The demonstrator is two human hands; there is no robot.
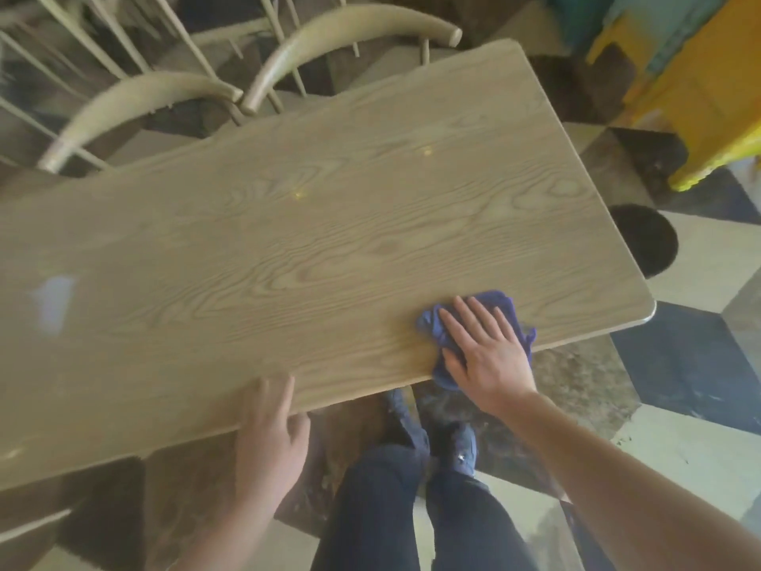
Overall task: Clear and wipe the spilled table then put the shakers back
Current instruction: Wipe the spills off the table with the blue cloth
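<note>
While the floor (696, 410) of large pale, dark and mottled brown tiles spreads beneath everything, a long wood-grain table (255, 257) fills most of the view, running from the lower left to a rounded corner at the right. Behind its far edge stand two chairs (140, 105) with curved pale backrests and thin spindles, pushed close to the tabletop. At the upper right, well apart from the table, sits a yellow plastic object (692, 109) — too blurred to tell what it is. Below the table's near edge the person's legs (428, 508) in dark trousers show, with dark shoes (457, 443) on the floor. The right hand (486, 348) lies flat with straight, spread fingers, pressing down on a blue cloth (432, 323) near the table's near edge, toward the right end; the crumpled cloth shows around the fingers, and a fold of it hangs just over the edge. The left hand (267, 430) rests at the near edge further left — its fingertips lie on the tabletop and the fingers look relaxed, holding nothing. Two small yellowish specks (298, 194) lie on the middle of the tabletop, well apart from the cloth, and a pale bluish reflection (53, 298) shows near the left end.
</note>
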